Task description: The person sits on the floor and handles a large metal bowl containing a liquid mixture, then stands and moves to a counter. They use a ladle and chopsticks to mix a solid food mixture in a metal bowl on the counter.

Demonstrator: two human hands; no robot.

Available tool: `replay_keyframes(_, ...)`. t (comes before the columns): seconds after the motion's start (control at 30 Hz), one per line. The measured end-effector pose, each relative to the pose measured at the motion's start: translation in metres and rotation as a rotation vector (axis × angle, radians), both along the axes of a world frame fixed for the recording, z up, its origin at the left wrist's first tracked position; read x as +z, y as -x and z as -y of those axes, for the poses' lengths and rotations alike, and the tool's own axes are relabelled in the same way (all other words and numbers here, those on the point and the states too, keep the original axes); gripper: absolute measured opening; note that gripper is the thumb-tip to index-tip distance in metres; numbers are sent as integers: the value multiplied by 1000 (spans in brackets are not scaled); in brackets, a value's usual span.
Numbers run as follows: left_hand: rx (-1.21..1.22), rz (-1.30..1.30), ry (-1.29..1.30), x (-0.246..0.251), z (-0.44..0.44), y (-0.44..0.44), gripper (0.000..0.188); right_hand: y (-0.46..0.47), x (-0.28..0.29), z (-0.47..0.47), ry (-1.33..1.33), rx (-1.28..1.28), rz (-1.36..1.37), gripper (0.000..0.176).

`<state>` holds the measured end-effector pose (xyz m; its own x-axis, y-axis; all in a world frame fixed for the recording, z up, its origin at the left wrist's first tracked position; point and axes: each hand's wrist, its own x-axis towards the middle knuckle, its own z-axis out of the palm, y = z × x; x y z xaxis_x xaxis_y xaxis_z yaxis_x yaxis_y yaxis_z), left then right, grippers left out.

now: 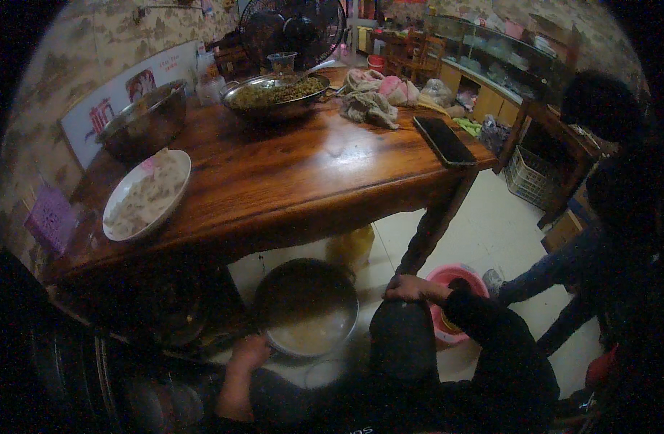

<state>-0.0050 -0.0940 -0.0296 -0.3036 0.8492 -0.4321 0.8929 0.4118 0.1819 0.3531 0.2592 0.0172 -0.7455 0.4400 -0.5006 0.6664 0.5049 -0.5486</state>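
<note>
My left hand [250, 351] is low in the view, above my left thigh and close to the rim of a large round metal pot [306, 347]. Blur hides its fingers, and I cannot tell whether it touches the rim. Pale liquid covers the bottom of the pot, which stands on the floor partly below the table edge. My right hand [407, 287] rests over my right knee [402, 320], near the carved table leg [432, 233]. Beside that knee, a pink plastic basin [455, 269] sits on the floor, half hidden by my sleeve.
On the wooden table [277, 179] are a white dish of pale food [147, 195], a deep metal bowl [145, 122], a pan of chopped filling [277, 95], crumpled cloths [370, 106] and a phone [444, 141]. Another person [608, 179] is at the right. A fan [294, 24] stands behind.
</note>
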Motion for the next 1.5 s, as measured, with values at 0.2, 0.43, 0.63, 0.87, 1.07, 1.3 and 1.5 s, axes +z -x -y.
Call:
replay_keyframes(0.2,40,25,-25,4,5,1,30,4,-13,-15,224,26,90,52)
replay_keyframes(0.43,18,-12,36,-3,-1,4,28,4,8,1,19,-7,20,51)
replay_keyframes(0.63,138,132,-38,-29,8,16,25,7,-4,-3,43,10,-10,50)
replay_keyframes(0.87,-18,-33,30,-31,-2,19,23,3,-15,-7,-12,17,-30,55)
replay_keyframes(1.07,164,120,99,-28,-13,12,24,-5,14,10,-43,-81,62,55)
replay_keyframes(1.3,-55,-8,-179,-40,12,22,25,-17,4,21,-136,-57,-74,49)
replay_keyframes(1.5,45,54,-86,24,-10,-3,25,-31,12,37,-293,-27,-185,48)
